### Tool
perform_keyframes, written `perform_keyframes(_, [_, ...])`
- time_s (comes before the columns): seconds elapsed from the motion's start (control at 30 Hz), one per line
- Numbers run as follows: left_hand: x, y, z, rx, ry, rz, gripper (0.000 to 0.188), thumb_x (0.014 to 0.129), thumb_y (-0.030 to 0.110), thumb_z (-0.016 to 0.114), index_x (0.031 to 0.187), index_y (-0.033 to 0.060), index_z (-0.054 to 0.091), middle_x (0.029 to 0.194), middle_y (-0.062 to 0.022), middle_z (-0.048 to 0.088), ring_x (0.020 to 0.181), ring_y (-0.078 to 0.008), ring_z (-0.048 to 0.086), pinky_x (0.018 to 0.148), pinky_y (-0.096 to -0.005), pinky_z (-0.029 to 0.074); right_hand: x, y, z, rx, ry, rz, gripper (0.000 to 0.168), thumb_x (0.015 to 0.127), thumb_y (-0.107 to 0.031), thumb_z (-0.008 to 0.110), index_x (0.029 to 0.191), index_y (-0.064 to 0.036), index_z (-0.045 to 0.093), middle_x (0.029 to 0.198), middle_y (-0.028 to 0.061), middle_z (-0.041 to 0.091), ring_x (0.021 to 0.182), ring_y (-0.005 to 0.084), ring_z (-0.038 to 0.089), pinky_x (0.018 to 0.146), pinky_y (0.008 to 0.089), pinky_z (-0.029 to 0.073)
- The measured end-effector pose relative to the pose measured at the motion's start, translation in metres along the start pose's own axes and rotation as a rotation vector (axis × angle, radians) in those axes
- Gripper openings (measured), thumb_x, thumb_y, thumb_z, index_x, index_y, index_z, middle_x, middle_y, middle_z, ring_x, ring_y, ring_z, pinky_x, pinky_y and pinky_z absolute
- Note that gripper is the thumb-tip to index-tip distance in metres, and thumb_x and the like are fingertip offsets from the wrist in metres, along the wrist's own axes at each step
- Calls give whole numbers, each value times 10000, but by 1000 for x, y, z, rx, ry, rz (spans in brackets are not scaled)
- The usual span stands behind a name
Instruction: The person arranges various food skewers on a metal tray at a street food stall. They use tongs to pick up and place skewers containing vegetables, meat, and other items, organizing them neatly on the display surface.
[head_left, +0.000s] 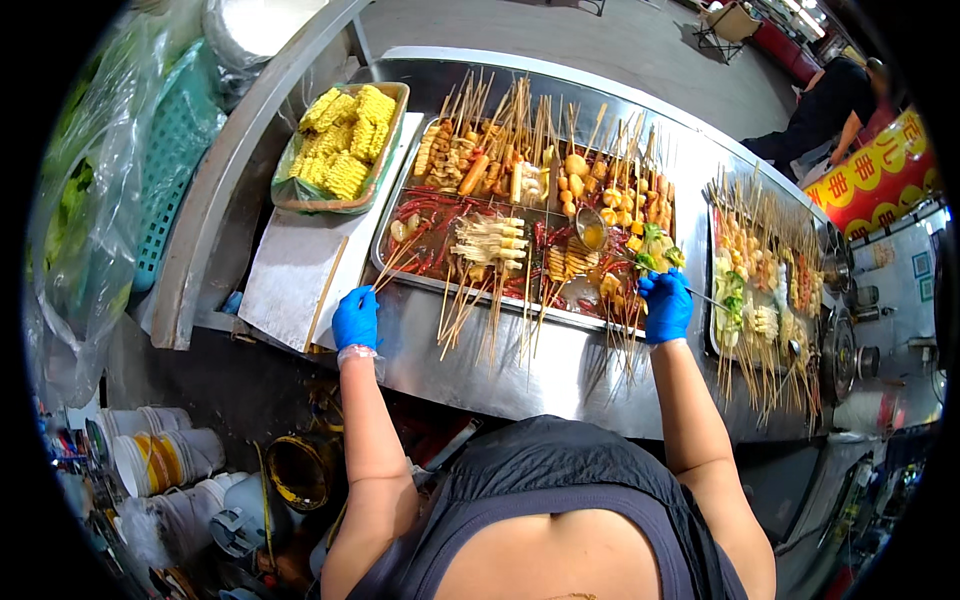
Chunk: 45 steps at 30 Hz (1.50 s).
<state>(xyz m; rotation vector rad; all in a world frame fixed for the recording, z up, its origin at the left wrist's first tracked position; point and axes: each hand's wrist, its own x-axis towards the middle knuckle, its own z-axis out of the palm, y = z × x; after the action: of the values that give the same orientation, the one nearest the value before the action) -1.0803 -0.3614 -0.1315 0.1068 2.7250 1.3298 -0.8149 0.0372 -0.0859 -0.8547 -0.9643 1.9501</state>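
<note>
My left hand (355, 320), in a blue glove, grips the ends of a few bamboo skewers (396, 268) at the left corner of a steel tray (480, 288). Pale food pieces (406, 226) at their far end lie in red broth with chilies. My right hand (667, 306), also gloved in blue, is closed around the handle of a ladle (591, 229) at the tray's right side. The ladle's bowl is over the broth. Enoki mushroom skewers (491, 241) lie between my hands, and broccoli (660, 251) is just beyond my right hand.
Yellow noodle blocks (345, 135) fill a lined basket (282, 184) at the left. A second tray (712, 341) of skewers stands right, near metal pots (838, 352). Buckets (169, 459) stand low left. A person (821, 112) is beyond the counter near a red banner (874, 176).
</note>
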Motion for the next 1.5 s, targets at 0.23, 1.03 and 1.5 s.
perform_keyframes(0.23, [-1,-5,-2,-77,-22,-22,225,833,214,579,983,58,641,793,-102,656,701,-176,624,647,-299,480,6,11,-20,481,325,290,177,748,-28,513,869,-152,473,791,71,542,686,265,563,609,372,468])
perform_keyframes(1.03, [-11,16,-3,94,22,-13,252,828,259,569,962,65,658,725,-87,647,681,-188,616,637,-311,471,8,136,173,164,-202,528,144,880,-205,496,936,-80,451,788,122,549,722,313,578,655,407,485])
perform_keyframes(1.5, [-18,14,3,118,18,-31,278,823,288,551,996,94,651,912,-139,649,822,-287,628,733,-360,488,6,139,176,41,-253,434,178,815,-68,512,985,-95,467,823,115,568,708,313,607,642,421,502])
